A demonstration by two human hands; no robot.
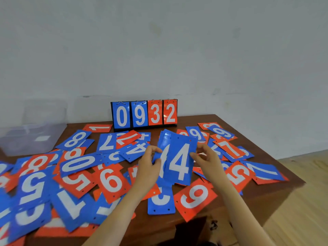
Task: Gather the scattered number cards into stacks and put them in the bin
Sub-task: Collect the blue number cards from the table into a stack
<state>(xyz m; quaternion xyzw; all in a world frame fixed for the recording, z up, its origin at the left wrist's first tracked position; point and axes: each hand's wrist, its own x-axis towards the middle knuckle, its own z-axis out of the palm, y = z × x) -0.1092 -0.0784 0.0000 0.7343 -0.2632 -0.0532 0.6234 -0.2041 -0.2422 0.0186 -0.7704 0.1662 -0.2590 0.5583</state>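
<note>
Stacking step: both hands are holding a small stack of blue cards [179,162], a "4" on top, just above the wooden table [191,119]. The left hand [149,166] is pinching the left edge with curled fingers, and the right hand [205,159] is pinching the upper right edge. Most number cards [110,181] are lying scattered, and the clear plastic bin [33,139] is standing far left. The next move is probably squaring the stack, then adding another card.

Even soft daylight; slight blur, wide-angle distortion.
</note>
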